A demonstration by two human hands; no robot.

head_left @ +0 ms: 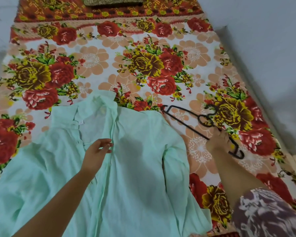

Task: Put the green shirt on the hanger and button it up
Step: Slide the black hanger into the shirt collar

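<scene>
Two hands: left hand touches shirt, right hand holds hanger.

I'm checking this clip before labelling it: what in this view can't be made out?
1. Head view: pale green fabric shirt hem and one sleeve cut off by the bottom and left edges.
2. Its buttons: too small and blurred; left hand covers part of the front opening.
3. Thin black hanger: right hand covers part of one arm; blur hides whether the fingers curl round it.
4. Brown patterned cloth: cut off by the top edge.
</scene>
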